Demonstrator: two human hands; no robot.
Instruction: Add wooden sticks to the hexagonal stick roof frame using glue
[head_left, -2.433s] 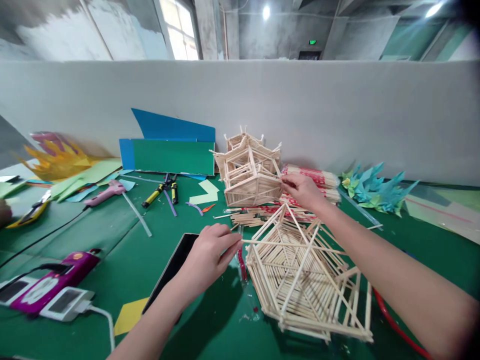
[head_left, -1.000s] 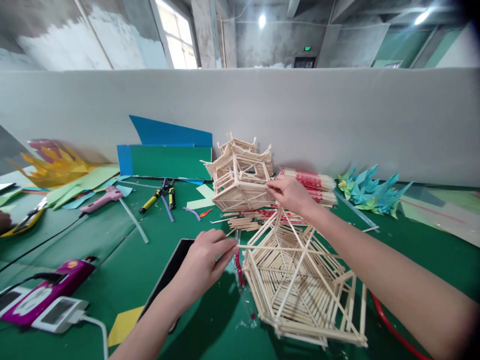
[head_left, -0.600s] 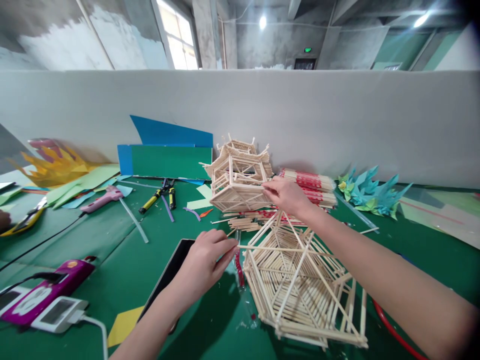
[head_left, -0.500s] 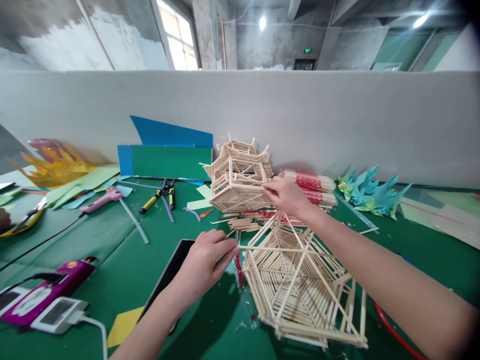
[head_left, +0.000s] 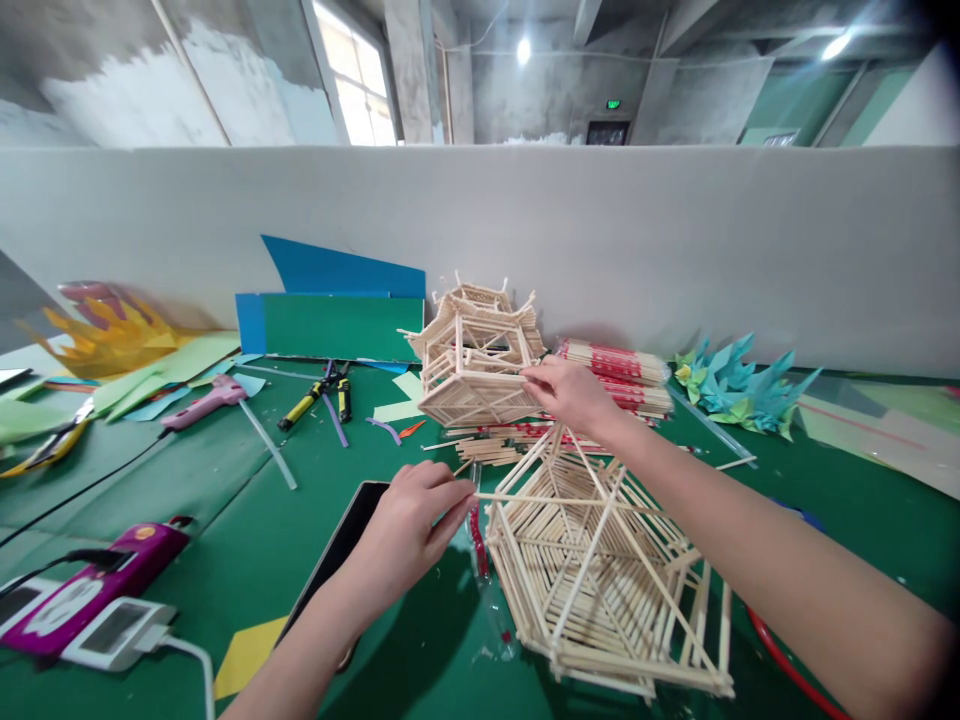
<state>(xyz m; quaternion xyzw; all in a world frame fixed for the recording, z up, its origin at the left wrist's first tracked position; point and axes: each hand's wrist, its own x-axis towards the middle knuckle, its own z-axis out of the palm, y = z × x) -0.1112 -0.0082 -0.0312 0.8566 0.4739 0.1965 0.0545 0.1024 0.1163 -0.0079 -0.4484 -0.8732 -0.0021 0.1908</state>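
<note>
My left hand (head_left: 420,515) is closed, its thumb and fingertips pinching the end of a thin wooden stick (head_left: 540,498). That stick lies across a many-sided frame built of wooden sticks (head_left: 592,570), whose inside is laid with rings of sticks. Farther back stands a small pagoda model (head_left: 480,350), also of wooden sticks, with upturned roof corners. My right hand (head_left: 570,392) reaches over the frame, its fingers pinched at the pagoda's lower right edge. The fingers partly hide that corner.
Behind my right hand lie stick bundles in red-and-white wrapping (head_left: 626,365); loose sticks (head_left: 487,447) lie before the pagoda. Left are a pink glue gun (head_left: 206,402), yellow-black pliers (head_left: 307,398), a phone (head_left: 341,540) and a purple power strip (head_left: 112,575). Blue paper leaves (head_left: 742,385) stand right.
Both hands hold nearly the same positions, and the stick frame and pagoda stay put. At the far left edge, another person's hand has gone out of view.
</note>
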